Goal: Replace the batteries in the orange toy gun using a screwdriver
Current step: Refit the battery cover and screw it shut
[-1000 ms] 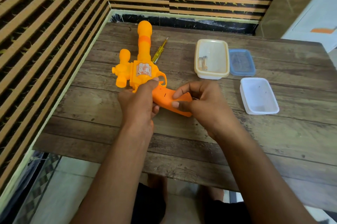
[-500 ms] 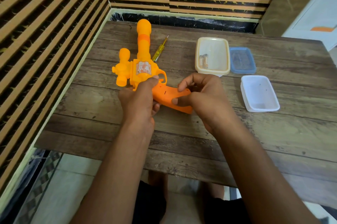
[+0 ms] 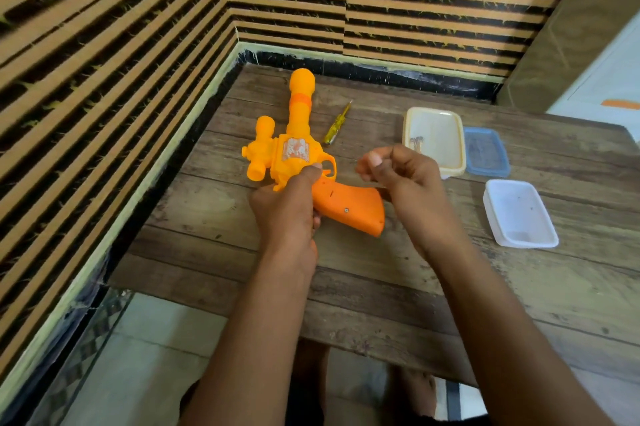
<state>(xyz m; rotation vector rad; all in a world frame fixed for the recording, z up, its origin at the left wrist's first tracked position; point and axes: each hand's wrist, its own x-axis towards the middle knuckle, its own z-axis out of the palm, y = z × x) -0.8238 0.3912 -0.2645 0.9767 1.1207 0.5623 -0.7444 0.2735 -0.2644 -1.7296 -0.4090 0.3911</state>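
Walls tight along the tabletop's (image 3: pixel 398 294) left and far edges; open room toward the near edge. Orange toy gun (image 3: pixel 294 152) flat by the left edge, barrel toward the far edge, darker handle up, one screw head showing. Gripped at the handle's top by left hand (image 3: pixel 287 214). Right hand (image 3: pixel 405 179) just beside the trigger guard, off the gun, fingers curled, nothing seen in them. Screwdriver (image 3: pixel 336 126) beside the barrel.

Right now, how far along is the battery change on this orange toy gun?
Done: unclear; the grip cover sits closed with its screw in. In hand: the left hand grips the toy gun; the right hand hovers, fingers curled, apparently empty. Left: likely picking up the screwdriver, lying by the barrel, and working that screw.
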